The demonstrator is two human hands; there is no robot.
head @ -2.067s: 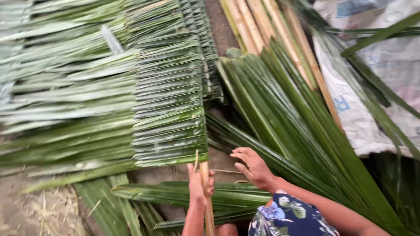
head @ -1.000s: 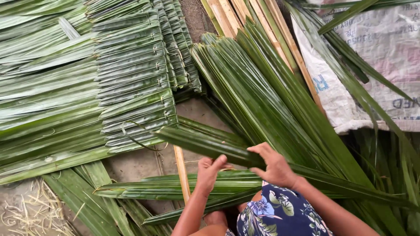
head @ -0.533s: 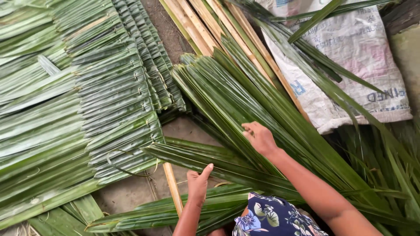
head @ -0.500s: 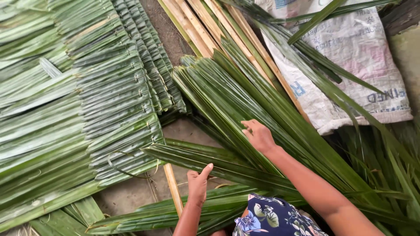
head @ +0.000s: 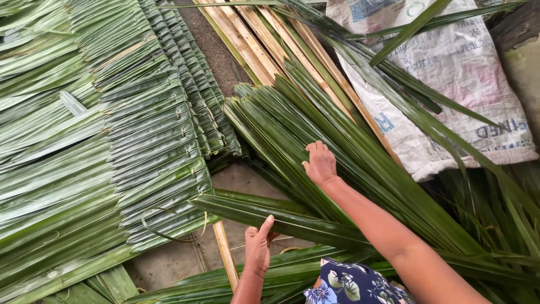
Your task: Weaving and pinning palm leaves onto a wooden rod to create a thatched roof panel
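— two hands on leaves. how would that long folded palm leaf (head: 292, 222) handle?

— light, i'd judge, and springy along its length; stiff at the midrib, with edges that could split or cut. best taken near the blunt end, around the fold.

— where is it?

— on the ground, lying across, between the stitched thatch panel (head: 140, 146) and the fanned pile of leaves (head: 337, 146).

— and the left hand (head: 257, 250)?

— fingers together, thumb raised, touching the leaf's near edge, not closed around it.

— the right hand (head: 320, 163)?

— spread flat, palm down on the pile. a wooden slat (head: 225, 262) lies beside the left wrist.
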